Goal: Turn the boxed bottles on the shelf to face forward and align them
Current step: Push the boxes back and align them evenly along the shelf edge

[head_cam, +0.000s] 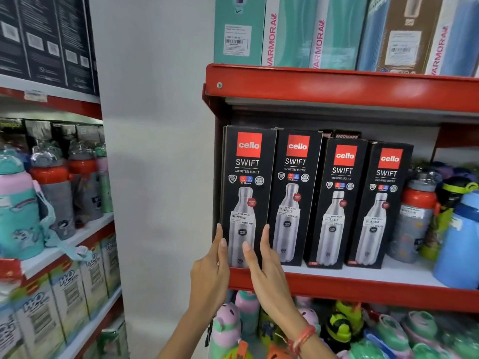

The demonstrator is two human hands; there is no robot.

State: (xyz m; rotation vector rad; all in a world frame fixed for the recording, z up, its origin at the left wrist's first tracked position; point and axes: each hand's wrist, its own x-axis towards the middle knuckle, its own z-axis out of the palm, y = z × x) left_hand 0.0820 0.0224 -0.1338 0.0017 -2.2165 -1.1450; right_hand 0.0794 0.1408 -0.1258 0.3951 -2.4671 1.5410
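Note:
Several tall black "cello SWIFT" bottle boxes stand in a row on the red shelf (337, 286), printed fronts facing out. The leftmost box (247, 182) sits at the shelf's left end, touching the second box (294, 187). Further right stand the third box (337, 200) and the fourth box (379, 203), set slightly deeper. My left hand (210, 273) presses flat against the lower left edge of the leftmost box. My right hand (264, 268) lies along its lower right edge, fingers straight, thumb on the front. Both hands clasp this box between them.
Loose bottles (414, 213) crowd the shelf right of the boxes. Teal and blue Varmora boxes (311, 32) fill the shelf above. Colourful kids' bottles (350, 330) sit below. A white pillar (155, 151) separates a second rack (64, 242) of bottles at left.

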